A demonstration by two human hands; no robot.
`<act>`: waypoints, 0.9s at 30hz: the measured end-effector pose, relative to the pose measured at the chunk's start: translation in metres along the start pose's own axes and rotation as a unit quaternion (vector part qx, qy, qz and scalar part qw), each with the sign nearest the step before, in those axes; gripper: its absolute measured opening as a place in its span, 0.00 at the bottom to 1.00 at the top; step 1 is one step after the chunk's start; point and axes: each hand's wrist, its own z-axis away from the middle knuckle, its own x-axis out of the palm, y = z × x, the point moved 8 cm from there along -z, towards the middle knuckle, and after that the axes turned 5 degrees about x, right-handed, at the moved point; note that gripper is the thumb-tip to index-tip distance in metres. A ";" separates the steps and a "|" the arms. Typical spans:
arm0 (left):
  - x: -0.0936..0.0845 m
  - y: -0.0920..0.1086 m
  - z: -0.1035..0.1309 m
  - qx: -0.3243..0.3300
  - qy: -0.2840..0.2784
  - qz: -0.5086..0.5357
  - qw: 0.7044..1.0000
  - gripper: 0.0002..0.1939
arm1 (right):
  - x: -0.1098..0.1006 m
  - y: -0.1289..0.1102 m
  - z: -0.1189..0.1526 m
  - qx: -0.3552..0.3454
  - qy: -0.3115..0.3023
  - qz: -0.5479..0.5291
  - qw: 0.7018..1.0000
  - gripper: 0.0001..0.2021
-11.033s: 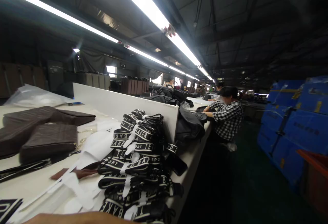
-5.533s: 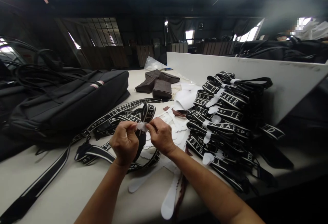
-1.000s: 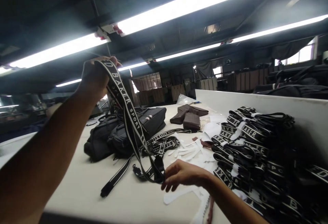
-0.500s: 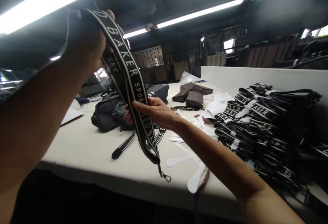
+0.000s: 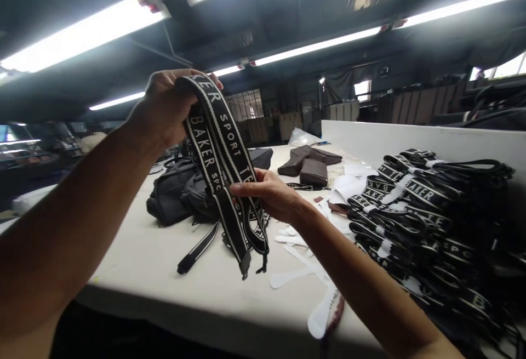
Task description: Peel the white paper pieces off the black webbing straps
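My left hand [image 5: 164, 106] is raised and grips the folded top of a black strap with white lettering [image 5: 222, 167]. The strap hangs doubled, and its ends with metal clips dangle just above the white table [image 5: 156, 271]. My right hand [image 5: 269, 193] pinches the hanging strap about halfway down. White paper strips [image 5: 296, 263] lie on the table below my right hand. To the right sits a large pile of folded, banded straps of the same kind [image 5: 427, 222].
A black bag [image 5: 181, 194] lies behind the strap, with a loose strap [image 5: 197, 249] trailing toward me. Brown quilted pouches [image 5: 310, 164] sit farther back. A white divider board [image 5: 411, 140] stands behind the pile. More black bags lie beyond it.
My left hand has come down a little and the strap is now folded double. My right hand has slid lower on it, gathering the hanging layers together.
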 end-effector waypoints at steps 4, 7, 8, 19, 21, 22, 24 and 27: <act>0.004 -0.012 0.008 -0.128 0.028 0.027 0.991 0.02 | -0.009 0.000 0.002 -0.076 0.075 0.065 0.992 0.15; 0.004 -0.018 0.011 -0.158 0.031 0.065 0.985 0.05 | -0.014 0.011 0.003 -0.076 0.110 0.080 0.988 0.17; 0.004 -0.015 0.009 -0.134 0.018 0.071 0.988 0.07 | -0.013 0.016 0.004 -0.067 0.101 0.068 0.990 0.17; 0.001 0.034 -0.002 0.176 0.018 0.041 0.983 0.01 | -0.016 0.014 0.033 -0.132 0.116 0.167 0.970 0.22; 0.006 0.031 -0.005 0.158 0.020 0.108 0.981 0.02 | -0.015 0.018 0.031 -0.140 0.126 0.144 0.972 0.22; 0.009 0.029 -0.006 0.150 0.022 0.132 0.980 0.03 | -0.015 0.023 0.029 -0.135 0.131 0.124 0.974 0.22; 0.013 0.033 -0.004 0.181 0.038 0.129 0.974 0.02 | -0.013 0.035 0.024 -0.103 0.116 0.069 0.986 0.24; 0.018 0.048 0.004 0.283 0.055 0.047 0.956 0.02 | 0.000 0.052 0.021 -0.023 0.017 0.004 1.000 0.26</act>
